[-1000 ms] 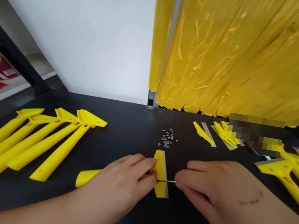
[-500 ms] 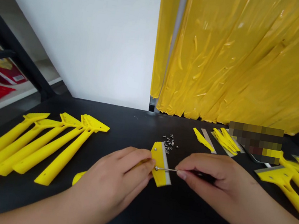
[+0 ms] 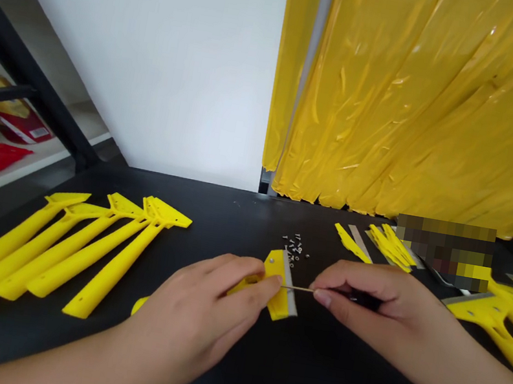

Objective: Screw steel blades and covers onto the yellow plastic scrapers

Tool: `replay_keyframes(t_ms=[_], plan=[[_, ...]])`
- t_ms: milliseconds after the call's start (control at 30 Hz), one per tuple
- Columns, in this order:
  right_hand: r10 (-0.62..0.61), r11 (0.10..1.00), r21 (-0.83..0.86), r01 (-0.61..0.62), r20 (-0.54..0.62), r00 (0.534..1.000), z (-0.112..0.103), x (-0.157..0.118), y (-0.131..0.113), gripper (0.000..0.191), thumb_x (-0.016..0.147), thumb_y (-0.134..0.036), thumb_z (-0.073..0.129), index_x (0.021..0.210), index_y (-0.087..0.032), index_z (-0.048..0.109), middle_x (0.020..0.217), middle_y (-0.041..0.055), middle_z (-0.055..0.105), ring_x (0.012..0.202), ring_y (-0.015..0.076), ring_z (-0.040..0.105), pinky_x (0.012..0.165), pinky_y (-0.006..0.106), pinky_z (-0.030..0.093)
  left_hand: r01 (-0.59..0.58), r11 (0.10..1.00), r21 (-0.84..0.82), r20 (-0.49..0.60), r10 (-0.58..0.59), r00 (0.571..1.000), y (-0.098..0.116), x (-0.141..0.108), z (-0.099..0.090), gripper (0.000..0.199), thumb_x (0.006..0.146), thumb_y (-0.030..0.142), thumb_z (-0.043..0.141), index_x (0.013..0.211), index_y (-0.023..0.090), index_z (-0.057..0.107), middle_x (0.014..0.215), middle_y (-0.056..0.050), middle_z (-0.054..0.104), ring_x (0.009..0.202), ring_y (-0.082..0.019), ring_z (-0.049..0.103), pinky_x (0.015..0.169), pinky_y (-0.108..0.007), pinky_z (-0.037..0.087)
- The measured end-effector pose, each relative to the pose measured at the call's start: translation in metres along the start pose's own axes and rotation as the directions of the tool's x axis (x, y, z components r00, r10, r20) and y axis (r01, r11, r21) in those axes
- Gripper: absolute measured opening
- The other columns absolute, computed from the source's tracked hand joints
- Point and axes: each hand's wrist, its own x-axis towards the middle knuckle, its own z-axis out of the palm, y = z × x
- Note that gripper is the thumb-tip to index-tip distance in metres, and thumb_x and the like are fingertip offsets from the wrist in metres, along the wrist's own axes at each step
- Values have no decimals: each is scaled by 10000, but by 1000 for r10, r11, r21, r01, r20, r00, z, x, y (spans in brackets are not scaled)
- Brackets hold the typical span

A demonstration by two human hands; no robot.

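My left hand (image 3: 213,303) is closed on a yellow scraper (image 3: 277,260), whose head carries a grey metal blade (image 3: 291,304) along its right edge. One screw (image 3: 272,261) shows in the upper part of the head. The end of the handle (image 3: 139,305) sticks out under my left wrist. Between thumb and fingers, my right hand (image 3: 362,295) pinches a thin screwdriver (image 3: 299,289). Its metal shaft lies across the blade, and its tip is hidden at my left thumb and fingertips. Most of its grip is covered by my right fingers.
Several yellow handles (image 3: 112,259) without blades lie at left. Small screws and nuts (image 3: 294,251) are scattered behind the scraper. Yellow plates (image 3: 390,246) and a loose blade (image 3: 360,242) lie farther right, near bladed scrapers (image 3: 487,309). Yellow plastic sheeting (image 3: 398,111) hangs behind the black table (image 3: 214,211).
My left thumb and fingertips have shifted onto the screwdriver's tip, covering the lower screw that showed before. Both hands keep their holds. The whole view has moved slightly.
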Motion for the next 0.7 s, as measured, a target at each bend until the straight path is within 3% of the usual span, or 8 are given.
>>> replay_keyframes(t_ms=[333, 533, 700], plan=[[30, 999, -19, -29, 27, 999, -10, -3, 0, 255, 1029, -470, 607, 984, -280, 771, 898, -3, 747, 843, 186, 672, 707, 299, 503, -29, 999, 15, -2, 29, 1000, 2, 3, -3, 358, 1016, 124, 596, 1355, 216, 666, 1244, -98, 731, 1054, -219, 723, 905, -348, 624], [21, 1000, -18, -24, -116, 993, -16, -4, 1, 270, 999, -518, 648, 975, -281, 774, 889, -6, 749, 813, 179, 665, 691, 288, 501, -21, 1000, 19, -29, 21, 999, 2, 3, -3, 333, 998, 114, 623, 1319, 180, 682, 1232, -108, 745, 1017, -221, 733, 867, -343, 631], [-7, 1000, -12, 5, -187, 982, -15, -2, 5, 262, 996, -528, 659, 976, -291, 770, 936, -10, 762, 845, 178, 677, 714, 287, 500, -18, 1000, 22, -100, 20, 995, 3, 3, -2, 258, 981, 101, 654, 1231, 149, 701, 1215, -107, 762, 1059, -212, 736, 928, -322, 623]])
